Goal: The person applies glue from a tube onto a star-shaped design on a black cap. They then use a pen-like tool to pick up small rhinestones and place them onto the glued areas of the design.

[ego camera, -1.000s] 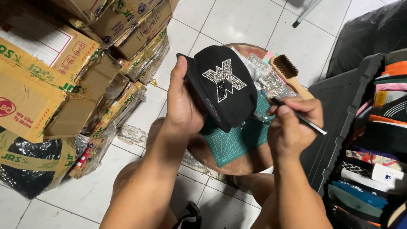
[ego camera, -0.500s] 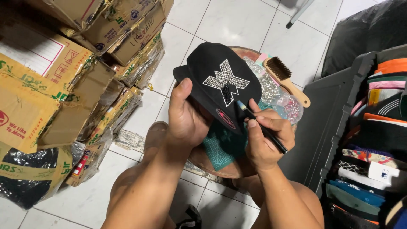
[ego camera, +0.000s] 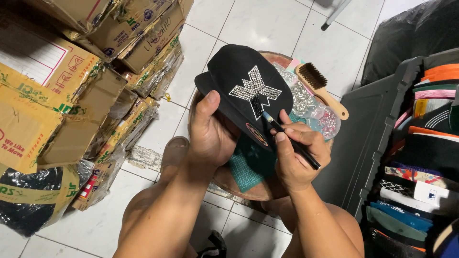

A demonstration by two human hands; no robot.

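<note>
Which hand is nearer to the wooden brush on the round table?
The right hand. It holds a pen tool just below and left of the wooden brush, while the left hand grips the black cap farther left, beyond it.

A single head-worn view looks steeply down, close over the lap and tiled floor (ego camera: 267,28)

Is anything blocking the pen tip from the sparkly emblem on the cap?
Nothing visible. The right hand holds the pen with its tip right at the lower part of the emblem, no gap showing. The left hand grips the black cap from below, thumb clear of the emblem.
</note>
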